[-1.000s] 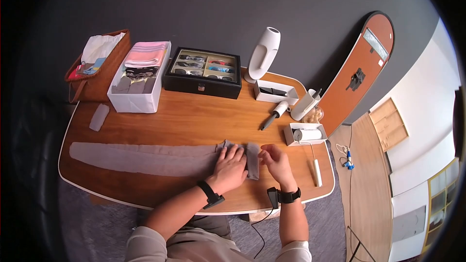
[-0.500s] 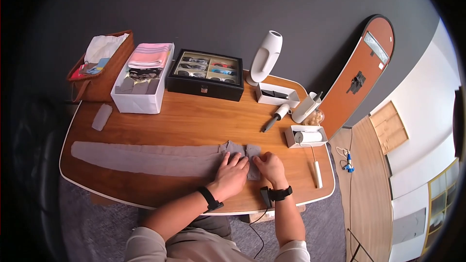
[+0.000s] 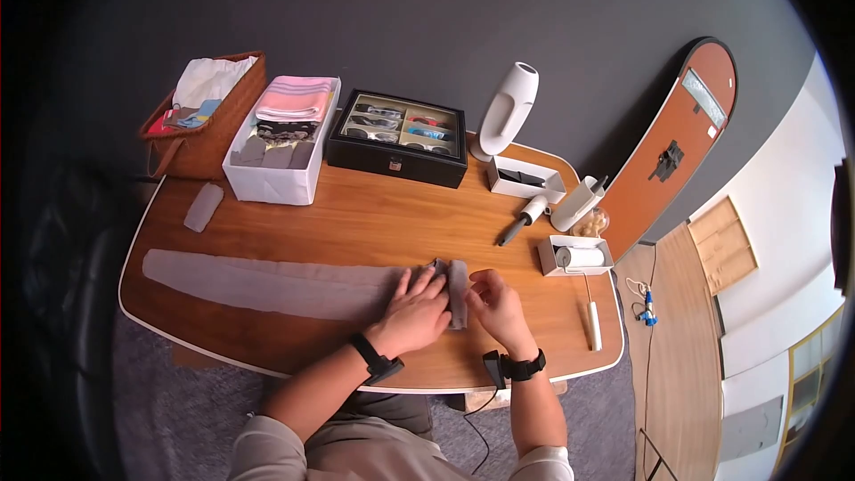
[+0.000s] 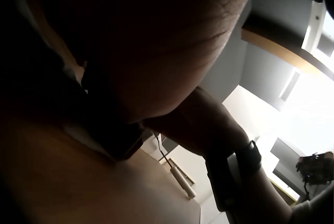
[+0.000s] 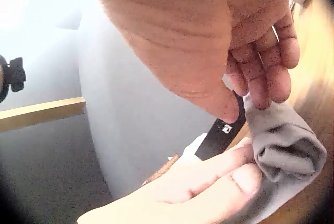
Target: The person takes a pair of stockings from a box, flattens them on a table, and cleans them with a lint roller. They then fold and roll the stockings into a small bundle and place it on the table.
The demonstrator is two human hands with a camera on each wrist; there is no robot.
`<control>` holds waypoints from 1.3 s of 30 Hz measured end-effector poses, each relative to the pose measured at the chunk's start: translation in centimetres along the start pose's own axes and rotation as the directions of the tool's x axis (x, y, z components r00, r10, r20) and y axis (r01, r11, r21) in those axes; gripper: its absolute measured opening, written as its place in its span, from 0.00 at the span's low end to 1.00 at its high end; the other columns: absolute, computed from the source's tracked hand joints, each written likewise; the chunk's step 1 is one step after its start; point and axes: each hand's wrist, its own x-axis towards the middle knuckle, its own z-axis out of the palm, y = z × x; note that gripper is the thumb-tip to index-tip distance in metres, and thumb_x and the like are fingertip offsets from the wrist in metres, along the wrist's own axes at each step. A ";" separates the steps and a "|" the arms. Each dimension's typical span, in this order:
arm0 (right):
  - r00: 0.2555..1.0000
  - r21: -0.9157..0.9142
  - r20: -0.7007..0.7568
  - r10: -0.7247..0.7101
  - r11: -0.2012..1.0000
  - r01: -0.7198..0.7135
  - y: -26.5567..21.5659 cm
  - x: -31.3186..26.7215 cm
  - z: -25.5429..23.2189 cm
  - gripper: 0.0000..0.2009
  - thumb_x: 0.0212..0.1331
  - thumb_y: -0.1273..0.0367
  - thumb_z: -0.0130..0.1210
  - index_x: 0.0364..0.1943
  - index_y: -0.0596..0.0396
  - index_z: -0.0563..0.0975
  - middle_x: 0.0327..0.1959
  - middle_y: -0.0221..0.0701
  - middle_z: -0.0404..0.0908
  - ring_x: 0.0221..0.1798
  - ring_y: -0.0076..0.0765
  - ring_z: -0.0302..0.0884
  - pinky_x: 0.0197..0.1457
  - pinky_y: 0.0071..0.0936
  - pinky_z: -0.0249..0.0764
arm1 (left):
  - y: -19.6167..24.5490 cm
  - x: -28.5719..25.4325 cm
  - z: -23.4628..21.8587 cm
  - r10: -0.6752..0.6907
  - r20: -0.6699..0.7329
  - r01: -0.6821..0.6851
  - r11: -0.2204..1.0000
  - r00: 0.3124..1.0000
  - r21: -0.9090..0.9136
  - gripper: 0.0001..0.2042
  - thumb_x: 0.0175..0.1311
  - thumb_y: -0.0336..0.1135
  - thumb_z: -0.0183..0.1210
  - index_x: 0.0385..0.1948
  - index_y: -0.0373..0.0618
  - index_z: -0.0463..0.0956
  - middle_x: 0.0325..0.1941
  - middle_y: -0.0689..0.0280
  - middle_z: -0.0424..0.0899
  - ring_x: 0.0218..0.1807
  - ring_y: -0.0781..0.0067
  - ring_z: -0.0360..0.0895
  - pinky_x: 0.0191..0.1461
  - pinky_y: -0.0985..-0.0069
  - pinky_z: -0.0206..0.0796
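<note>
A long grey strip of fabric (image 3: 267,285) lies flat across the table, its right end turned into a thick roll (image 3: 457,294). In the right wrist view the end of that roll (image 5: 289,156) shows wound layers. My left hand (image 3: 414,312) rests on the strip just left of the roll, fingers extended over it. Close to the right side of the roll is my right hand (image 3: 499,307), its fingers loosely bent and the thumb apart from them, gripping nothing. The left wrist view is mostly dark, filled by a hand.
A small grey fabric piece (image 3: 204,207) lies at the left. Along the back stand a brown basket (image 3: 249,89), a white box of folded cloths (image 3: 276,189) and a black glasses case (image 3: 396,165). To the right are a lint roller (image 3: 525,218) and white trays (image 3: 552,267).
The roll has shifted left along the strip. My right hand came in to its right edge half a second ago and now stands slightly off it. The head view has turned a little left.
</note>
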 end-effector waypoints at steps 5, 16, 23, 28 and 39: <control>0.994 -0.208 -0.011 -0.113 0.972 0.108 1.5 0.6 -0.8 0.15 0.67 0.74 0.65 0.57 0.55 0.84 0.50 0.39 0.92 0.47 0.45 0.90 0.51 0.41 0.84 | -3.1 -2.0 -2.5 -0.082 -0.079 0.086 0.995 0.993 0.059 0.25 0.78 0.42 0.57 0.71 0.37 0.77 0.83 0.51 0.71 0.90 0.46 0.55 0.90 0.36 0.38; 0.933 -0.701 0.331 -0.139 0.626 0.341 2.1 0.1 2.4 0.36 0.65 0.55 0.69 0.79 0.42 0.75 0.86 0.36 0.67 0.87 0.58 0.60 0.87 0.60 0.57 | -2.2 -3.9 -1.3 0.010 -0.013 -0.009 0.999 1.000 0.039 0.27 0.77 0.42 0.58 0.72 0.39 0.75 0.84 0.52 0.70 0.89 0.50 0.58 0.89 0.36 0.42; 0.998 -0.612 0.043 -0.046 0.788 0.062 2.9 1.2 -1.0 0.30 0.63 0.52 0.70 0.67 0.51 0.83 0.69 0.47 0.82 0.70 0.62 0.79 0.73 0.55 0.75 | -2.5 -4.8 -1.2 0.004 0.055 -0.006 0.999 0.998 0.043 0.29 0.78 0.44 0.58 0.76 0.39 0.72 0.86 0.51 0.68 0.89 0.49 0.58 0.89 0.36 0.43; 0.966 -0.601 -0.031 0.256 0.768 -0.223 2.3 2.1 0.1 0.27 0.62 0.49 0.72 0.50 0.61 0.87 0.55 0.51 0.87 0.60 0.61 0.85 0.63 0.51 0.82 | -0.7 -2.9 -0.4 0.058 0.048 -0.059 0.998 0.997 0.015 0.29 0.78 0.44 0.57 0.77 0.39 0.72 0.86 0.52 0.68 0.90 0.51 0.57 0.89 0.37 0.43; 0.982 -0.354 -0.075 0.171 0.917 -0.186 0.1 1.9 3.1 0.22 0.62 0.54 0.74 0.43 0.60 0.83 0.36 0.46 0.90 0.41 0.56 0.90 0.46 0.45 0.84 | -0.7 0.2 1.6 0.010 0.067 -0.013 0.999 0.998 0.045 0.28 0.77 0.46 0.58 0.73 0.38 0.75 0.83 0.51 0.71 0.89 0.48 0.58 0.89 0.34 0.42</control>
